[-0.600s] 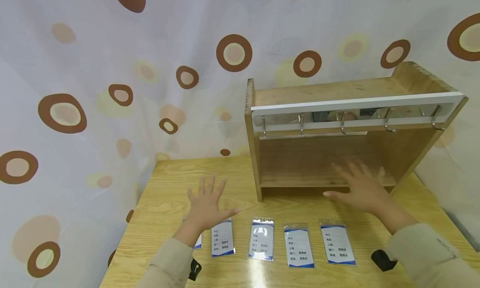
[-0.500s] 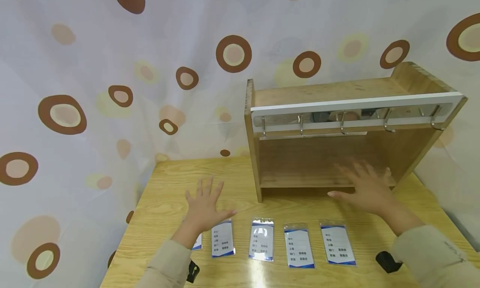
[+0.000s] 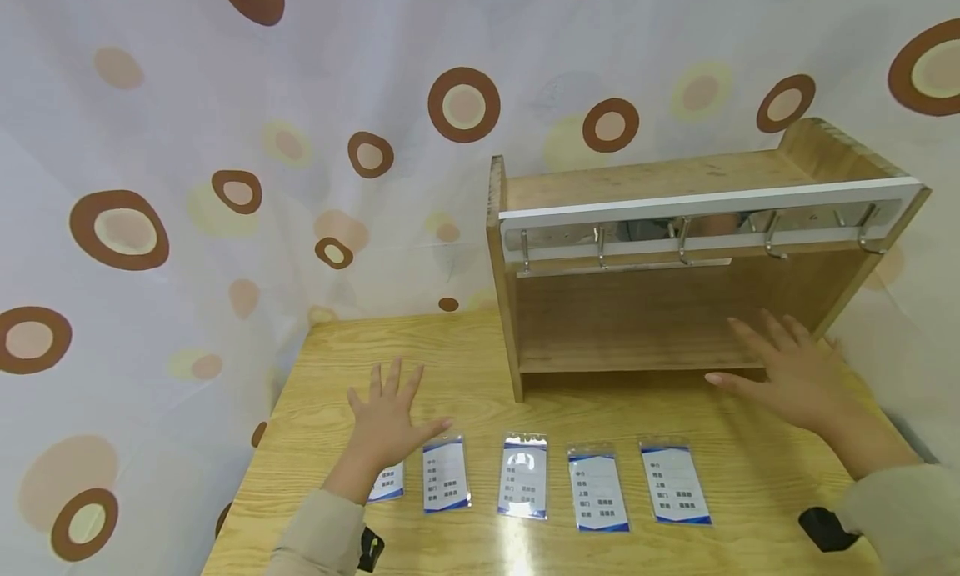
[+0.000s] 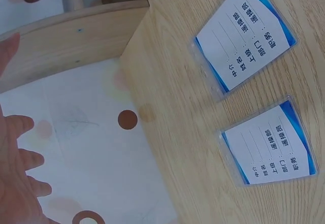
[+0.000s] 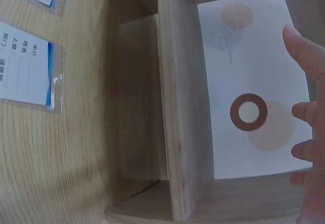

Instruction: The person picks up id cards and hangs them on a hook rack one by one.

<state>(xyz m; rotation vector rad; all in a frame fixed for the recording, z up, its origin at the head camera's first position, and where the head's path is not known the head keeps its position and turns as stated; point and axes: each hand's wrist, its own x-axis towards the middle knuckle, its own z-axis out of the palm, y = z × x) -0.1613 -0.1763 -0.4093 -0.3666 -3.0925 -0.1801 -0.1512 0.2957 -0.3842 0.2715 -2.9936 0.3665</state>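
Observation:
My left hand (image 3: 384, 422) hovers with fingers spread above the left part of the table, its wrist overlapping the leftmost badge (image 3: 387, 483). Held in the air before the right part of a wooden hook shelf (image 3: 504, 318), my right hand (image 3: 798, 380) has its fingers apart and carries nothing. Several clear-sleeved badges, white with blue trim, lie in a row, including a middle badge (image 3: 522, 478) and a rightmost badge (image 3: 675, 484). The left wrist view shows two badges close up, one upper badge (image 4: 246, 38) and one lower badge (image 4: 269, 145), beyond the fingers.
A white rail (image 3: 712, 213) with several metal hooks (image 3: 682, 242) runs along the shelf's front. The shelf stands at the back right of the wooden table (image 3: 397, 334). A patterned curtain (image 3: 300, 76) hangs behind and at the left. Black straps show below both wrists.
My right hand has moved right, from the shelf's middle toward its right side. My left hand has shifted left and uncovered more of the leftmost badge. The badges and shelf stay put.

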